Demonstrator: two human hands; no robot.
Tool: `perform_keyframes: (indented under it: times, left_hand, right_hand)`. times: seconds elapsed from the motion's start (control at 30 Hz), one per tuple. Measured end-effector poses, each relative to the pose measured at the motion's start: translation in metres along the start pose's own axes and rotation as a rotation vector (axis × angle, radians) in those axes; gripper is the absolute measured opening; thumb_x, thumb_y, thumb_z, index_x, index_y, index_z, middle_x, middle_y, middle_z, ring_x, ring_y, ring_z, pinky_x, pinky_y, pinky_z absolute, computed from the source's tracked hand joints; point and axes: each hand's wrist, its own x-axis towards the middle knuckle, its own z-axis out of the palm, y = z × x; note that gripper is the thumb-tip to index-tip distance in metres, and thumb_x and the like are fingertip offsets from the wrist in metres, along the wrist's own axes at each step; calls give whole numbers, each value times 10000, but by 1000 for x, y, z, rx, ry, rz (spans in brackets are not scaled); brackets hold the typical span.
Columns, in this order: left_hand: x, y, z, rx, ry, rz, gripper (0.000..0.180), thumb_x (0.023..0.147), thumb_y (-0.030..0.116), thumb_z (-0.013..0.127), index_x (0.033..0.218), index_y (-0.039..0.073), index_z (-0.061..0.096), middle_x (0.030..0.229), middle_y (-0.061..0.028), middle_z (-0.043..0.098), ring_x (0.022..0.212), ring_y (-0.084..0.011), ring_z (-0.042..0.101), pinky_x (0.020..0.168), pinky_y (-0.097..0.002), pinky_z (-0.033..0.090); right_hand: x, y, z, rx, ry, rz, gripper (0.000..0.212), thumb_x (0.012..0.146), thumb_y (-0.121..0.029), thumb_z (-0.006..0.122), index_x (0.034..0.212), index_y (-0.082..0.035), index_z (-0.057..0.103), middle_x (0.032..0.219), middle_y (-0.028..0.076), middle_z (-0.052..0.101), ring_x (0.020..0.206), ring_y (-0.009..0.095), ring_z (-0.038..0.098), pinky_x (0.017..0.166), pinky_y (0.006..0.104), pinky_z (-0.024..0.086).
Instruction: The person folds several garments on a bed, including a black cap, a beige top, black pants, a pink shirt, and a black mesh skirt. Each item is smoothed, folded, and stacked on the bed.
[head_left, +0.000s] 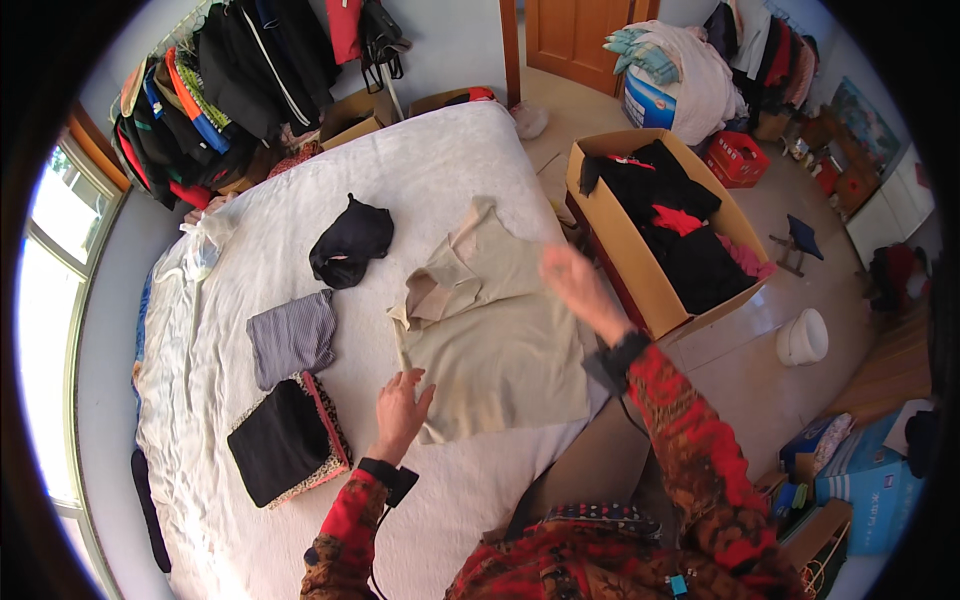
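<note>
Bordering left grip [402, 408]: beige garment [490, 350], laid out ahead and rightward; fingers loosely spread, contact unclear.
Right grip [580, 285]: blurred over the garment's right edge; whether it pinches, I cannot tell.
Collar [440, 292]: ahead of the left grip; a one-sided tug could skew it (it lies crumpled).
Folded stack [280, 445]: left of the left grip; a sweeping wrist might nudge it askew.
Cardboard box [615, 238]: right of the right grip.
</note>
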Motion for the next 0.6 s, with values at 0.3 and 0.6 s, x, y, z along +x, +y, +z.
perform_keyframes:
  times: [0.3, 0.6]
  left_hand:
    - [54, -12, 18, 2, -144, -100, 443, 788, 237, 742, 1136, 50, 543, 1089, -148, 586, 965, -330, 600, 779, -401, 494]
    - [-70, -22, 47, -204, 82, -540, 546, 813, 292, 739, 1188, -50, 538, 884, -166, 647, 781, -327, 634, 731, -416, 513]
  right_hand:
    - [-157, 73, -1, -484, -81, 280, 451, 811, -363, 714, 1041, 1, 581, 948, 152, 643, 881, 328, 633, 763, 415, 500]
    - [-172, 75, -4, -332, -322, 548, 403, 789, -338, 728, 888, 22, 580, 876, 158, 645, 750, 283, 636, 686, 422, 512]
